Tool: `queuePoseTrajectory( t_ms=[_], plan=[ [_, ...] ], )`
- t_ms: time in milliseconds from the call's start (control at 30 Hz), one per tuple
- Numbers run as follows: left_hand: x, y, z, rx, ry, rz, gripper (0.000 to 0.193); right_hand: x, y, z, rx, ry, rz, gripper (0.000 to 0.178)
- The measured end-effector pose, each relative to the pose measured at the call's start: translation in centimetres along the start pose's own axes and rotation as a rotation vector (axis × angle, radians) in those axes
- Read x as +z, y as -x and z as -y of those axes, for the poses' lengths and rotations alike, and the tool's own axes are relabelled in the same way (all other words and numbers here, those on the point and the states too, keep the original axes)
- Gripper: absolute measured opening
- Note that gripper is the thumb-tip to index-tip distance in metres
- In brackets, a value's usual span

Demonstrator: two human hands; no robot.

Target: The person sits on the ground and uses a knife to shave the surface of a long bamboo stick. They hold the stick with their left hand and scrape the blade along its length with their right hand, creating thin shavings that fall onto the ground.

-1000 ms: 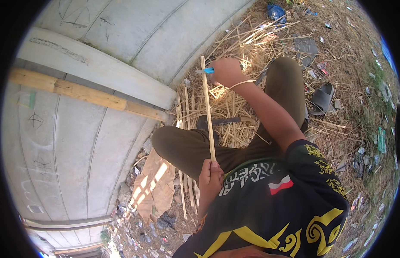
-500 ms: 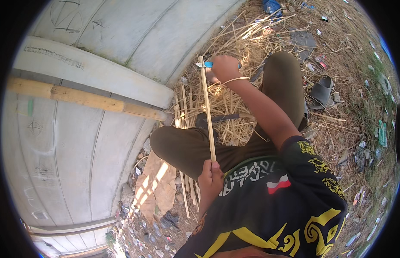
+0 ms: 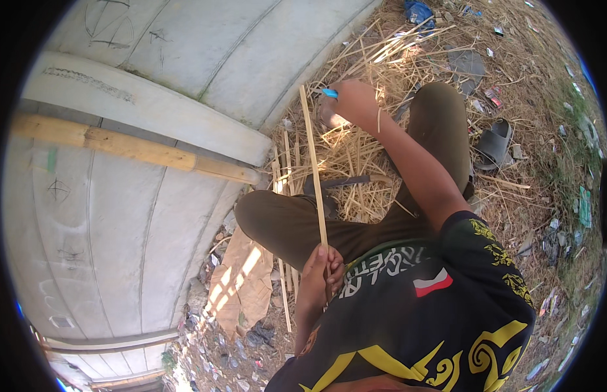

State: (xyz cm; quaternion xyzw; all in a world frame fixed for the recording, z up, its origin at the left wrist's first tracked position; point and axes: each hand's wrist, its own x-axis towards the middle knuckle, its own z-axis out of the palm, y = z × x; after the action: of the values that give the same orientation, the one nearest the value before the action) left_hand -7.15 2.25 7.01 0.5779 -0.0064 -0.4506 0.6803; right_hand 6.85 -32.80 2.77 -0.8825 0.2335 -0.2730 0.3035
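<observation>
Littered ground; strip in left hand

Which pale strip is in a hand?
The long strip gripped by the left hand; the other strips lie loose, unheld, partly hidden by the left leg.

This is an outdoor patch of dirt ground, shown by the concrete-panel wall along its left edge, pale shavings strewn near that wall, and scattered litter and thin grass toward its right edge
</observation>
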Motion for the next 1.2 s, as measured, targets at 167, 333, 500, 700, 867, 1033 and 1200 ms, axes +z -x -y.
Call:
queuePoseTrajectory(
  t_ms=[167, 333, 500, 700, 867, 1033, 1200],
  plan=[
    [0.3, -0.8, -0.5, -0.021, -0.053, -0.024, 0.034, 2.0, 0.8, 1.3, -0.205, 0.167, -0.056, 0.013],
    [0.2, -1.0, 0.8, 0.073, -0.214, -0.060, 0.035, 2.2, 1.1, 1.8, -0.168, 0.169, 0.007, 0.012],
    [0.9, -0.7, 2.0, 0.141, -0.556, -0.142, 0.036, 1.4, 0.0, -0.2, 0.005, 0.178, 0.060, 0.013],
    [1.5, 0.6, 1.6, 0.118, -0.490, -0.222, 0.034, -0.3, -1.4, -3.3, 0.268, 0.103, -0.074, 0.018],
    [0.8, -0.8, 2.3, 0.129, -0.427, -0.170, 0.033, -0.7, -0.7, -1.5, 0.062, -0.043, -0.110, 0.020],
    [1.0, -1.0, 1.8, 0.174, -0.498, -0.231, 0.035, 1.0, 0.5, 0.1, -0.193, 0.049, 0.076, 0.015],
    [0.2, -1.1, 3.0, 0.285, -0.871, -0.346, 0.039, 2.5, 0.1, 0.1, -0.125, 0.178, 0.108, 0.011]
  ],
)
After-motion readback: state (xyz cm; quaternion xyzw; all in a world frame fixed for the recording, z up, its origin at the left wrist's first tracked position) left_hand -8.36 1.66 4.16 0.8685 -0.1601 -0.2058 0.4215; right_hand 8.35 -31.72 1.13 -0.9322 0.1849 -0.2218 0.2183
